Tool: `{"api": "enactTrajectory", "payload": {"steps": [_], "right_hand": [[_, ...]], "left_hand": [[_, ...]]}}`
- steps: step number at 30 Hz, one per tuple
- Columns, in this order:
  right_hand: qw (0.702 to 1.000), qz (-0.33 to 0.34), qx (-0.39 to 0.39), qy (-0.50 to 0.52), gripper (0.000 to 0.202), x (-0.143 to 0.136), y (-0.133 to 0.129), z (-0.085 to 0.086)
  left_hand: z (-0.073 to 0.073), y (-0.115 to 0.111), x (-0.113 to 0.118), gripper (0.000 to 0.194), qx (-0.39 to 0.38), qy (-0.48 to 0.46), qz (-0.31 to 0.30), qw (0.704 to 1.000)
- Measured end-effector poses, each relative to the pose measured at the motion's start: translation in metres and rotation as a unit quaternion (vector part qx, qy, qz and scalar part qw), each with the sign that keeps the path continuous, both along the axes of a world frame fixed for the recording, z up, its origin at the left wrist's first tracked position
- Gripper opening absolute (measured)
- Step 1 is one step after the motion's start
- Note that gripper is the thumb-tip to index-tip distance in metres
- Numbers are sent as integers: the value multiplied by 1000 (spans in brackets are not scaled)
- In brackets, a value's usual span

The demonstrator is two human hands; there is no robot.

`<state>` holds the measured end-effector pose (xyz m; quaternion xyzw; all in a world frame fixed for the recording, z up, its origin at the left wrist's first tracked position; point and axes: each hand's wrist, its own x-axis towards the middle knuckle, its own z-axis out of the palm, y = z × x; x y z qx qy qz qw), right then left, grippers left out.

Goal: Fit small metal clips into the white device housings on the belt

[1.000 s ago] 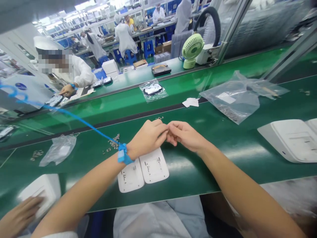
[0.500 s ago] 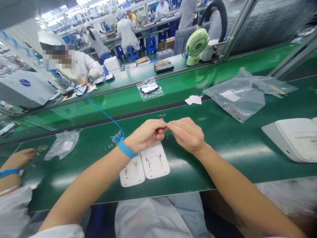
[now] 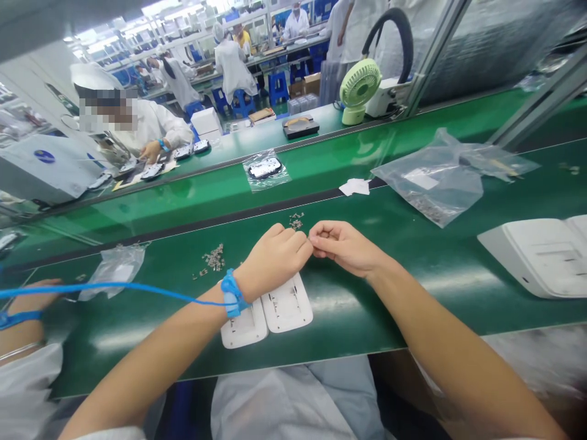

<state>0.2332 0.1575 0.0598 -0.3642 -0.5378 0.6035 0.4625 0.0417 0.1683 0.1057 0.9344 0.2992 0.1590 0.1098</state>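
My left hand is closed, knuckles up, with a blue strap round its wrist. Its fingertips meet those of my right hand, which is pinched. Whatever lies between the fingers is too small to make out. Two white plastic housings lie side by side on the green bench under my left hand, partly covered by it. Just beyond my fingers is a little heap of small metal parts. A larger heap of similar metal pieces lies left of my left hand.
A clear bag of small parts lies at the right, near white housings. Another clear bag is at the left, beside a neighbour's hand. On the belt sits a bagged part. The blue cord crosses my left forearm.
My left hand has turned so its knuckles face up, and my right hand has rolled its curled fingers into view. The wrist cord has swung down across the left side.
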Motion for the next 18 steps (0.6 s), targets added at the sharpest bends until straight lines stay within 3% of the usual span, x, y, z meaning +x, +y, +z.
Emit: {"api": "enactTrajectory", "payload": {"steps": [2,3,5,7,9,11,12,14,16,18], "right_hand": [[988,-55,108,-98,16,-2,-1,-2],[966,-88,187,-154,9,-4,-1,-3],[886,-148,364,-247,11,-6,-1,-7],[783,-192,513,-293,20,-7,-1,-13],[697,-223,605,-314,21,-6,0,-19],[653,-246,638,-326,22,-3,0,-23],[653,-254,635,-327,21,-2,-1,-24],[696,-264,588,-317,19,-2,-1,-23],[789,-254,484,-280,13,-2,-1,-18],[902,-193,324,-212,15,-3,-1,-10]], "left_hand": [[1,0,0,27,-34,-17,34,999],[2,1,0,25,-58,-27,52,997],[4,3,0,23,-119,-50,78,989],[8,7,-1,24,-186,-73,82,976],[10,9,0,26,-243,-96,72,963],[11,9,1,28,-277,-116,61,952],[11,9,2,27,-285,-125,57,949],[9,9,3,26,-282,-137,53,948],[7,9,2,25,-255,-143,55,955],[5,9,0,22,-204,-141,60,967]]}}
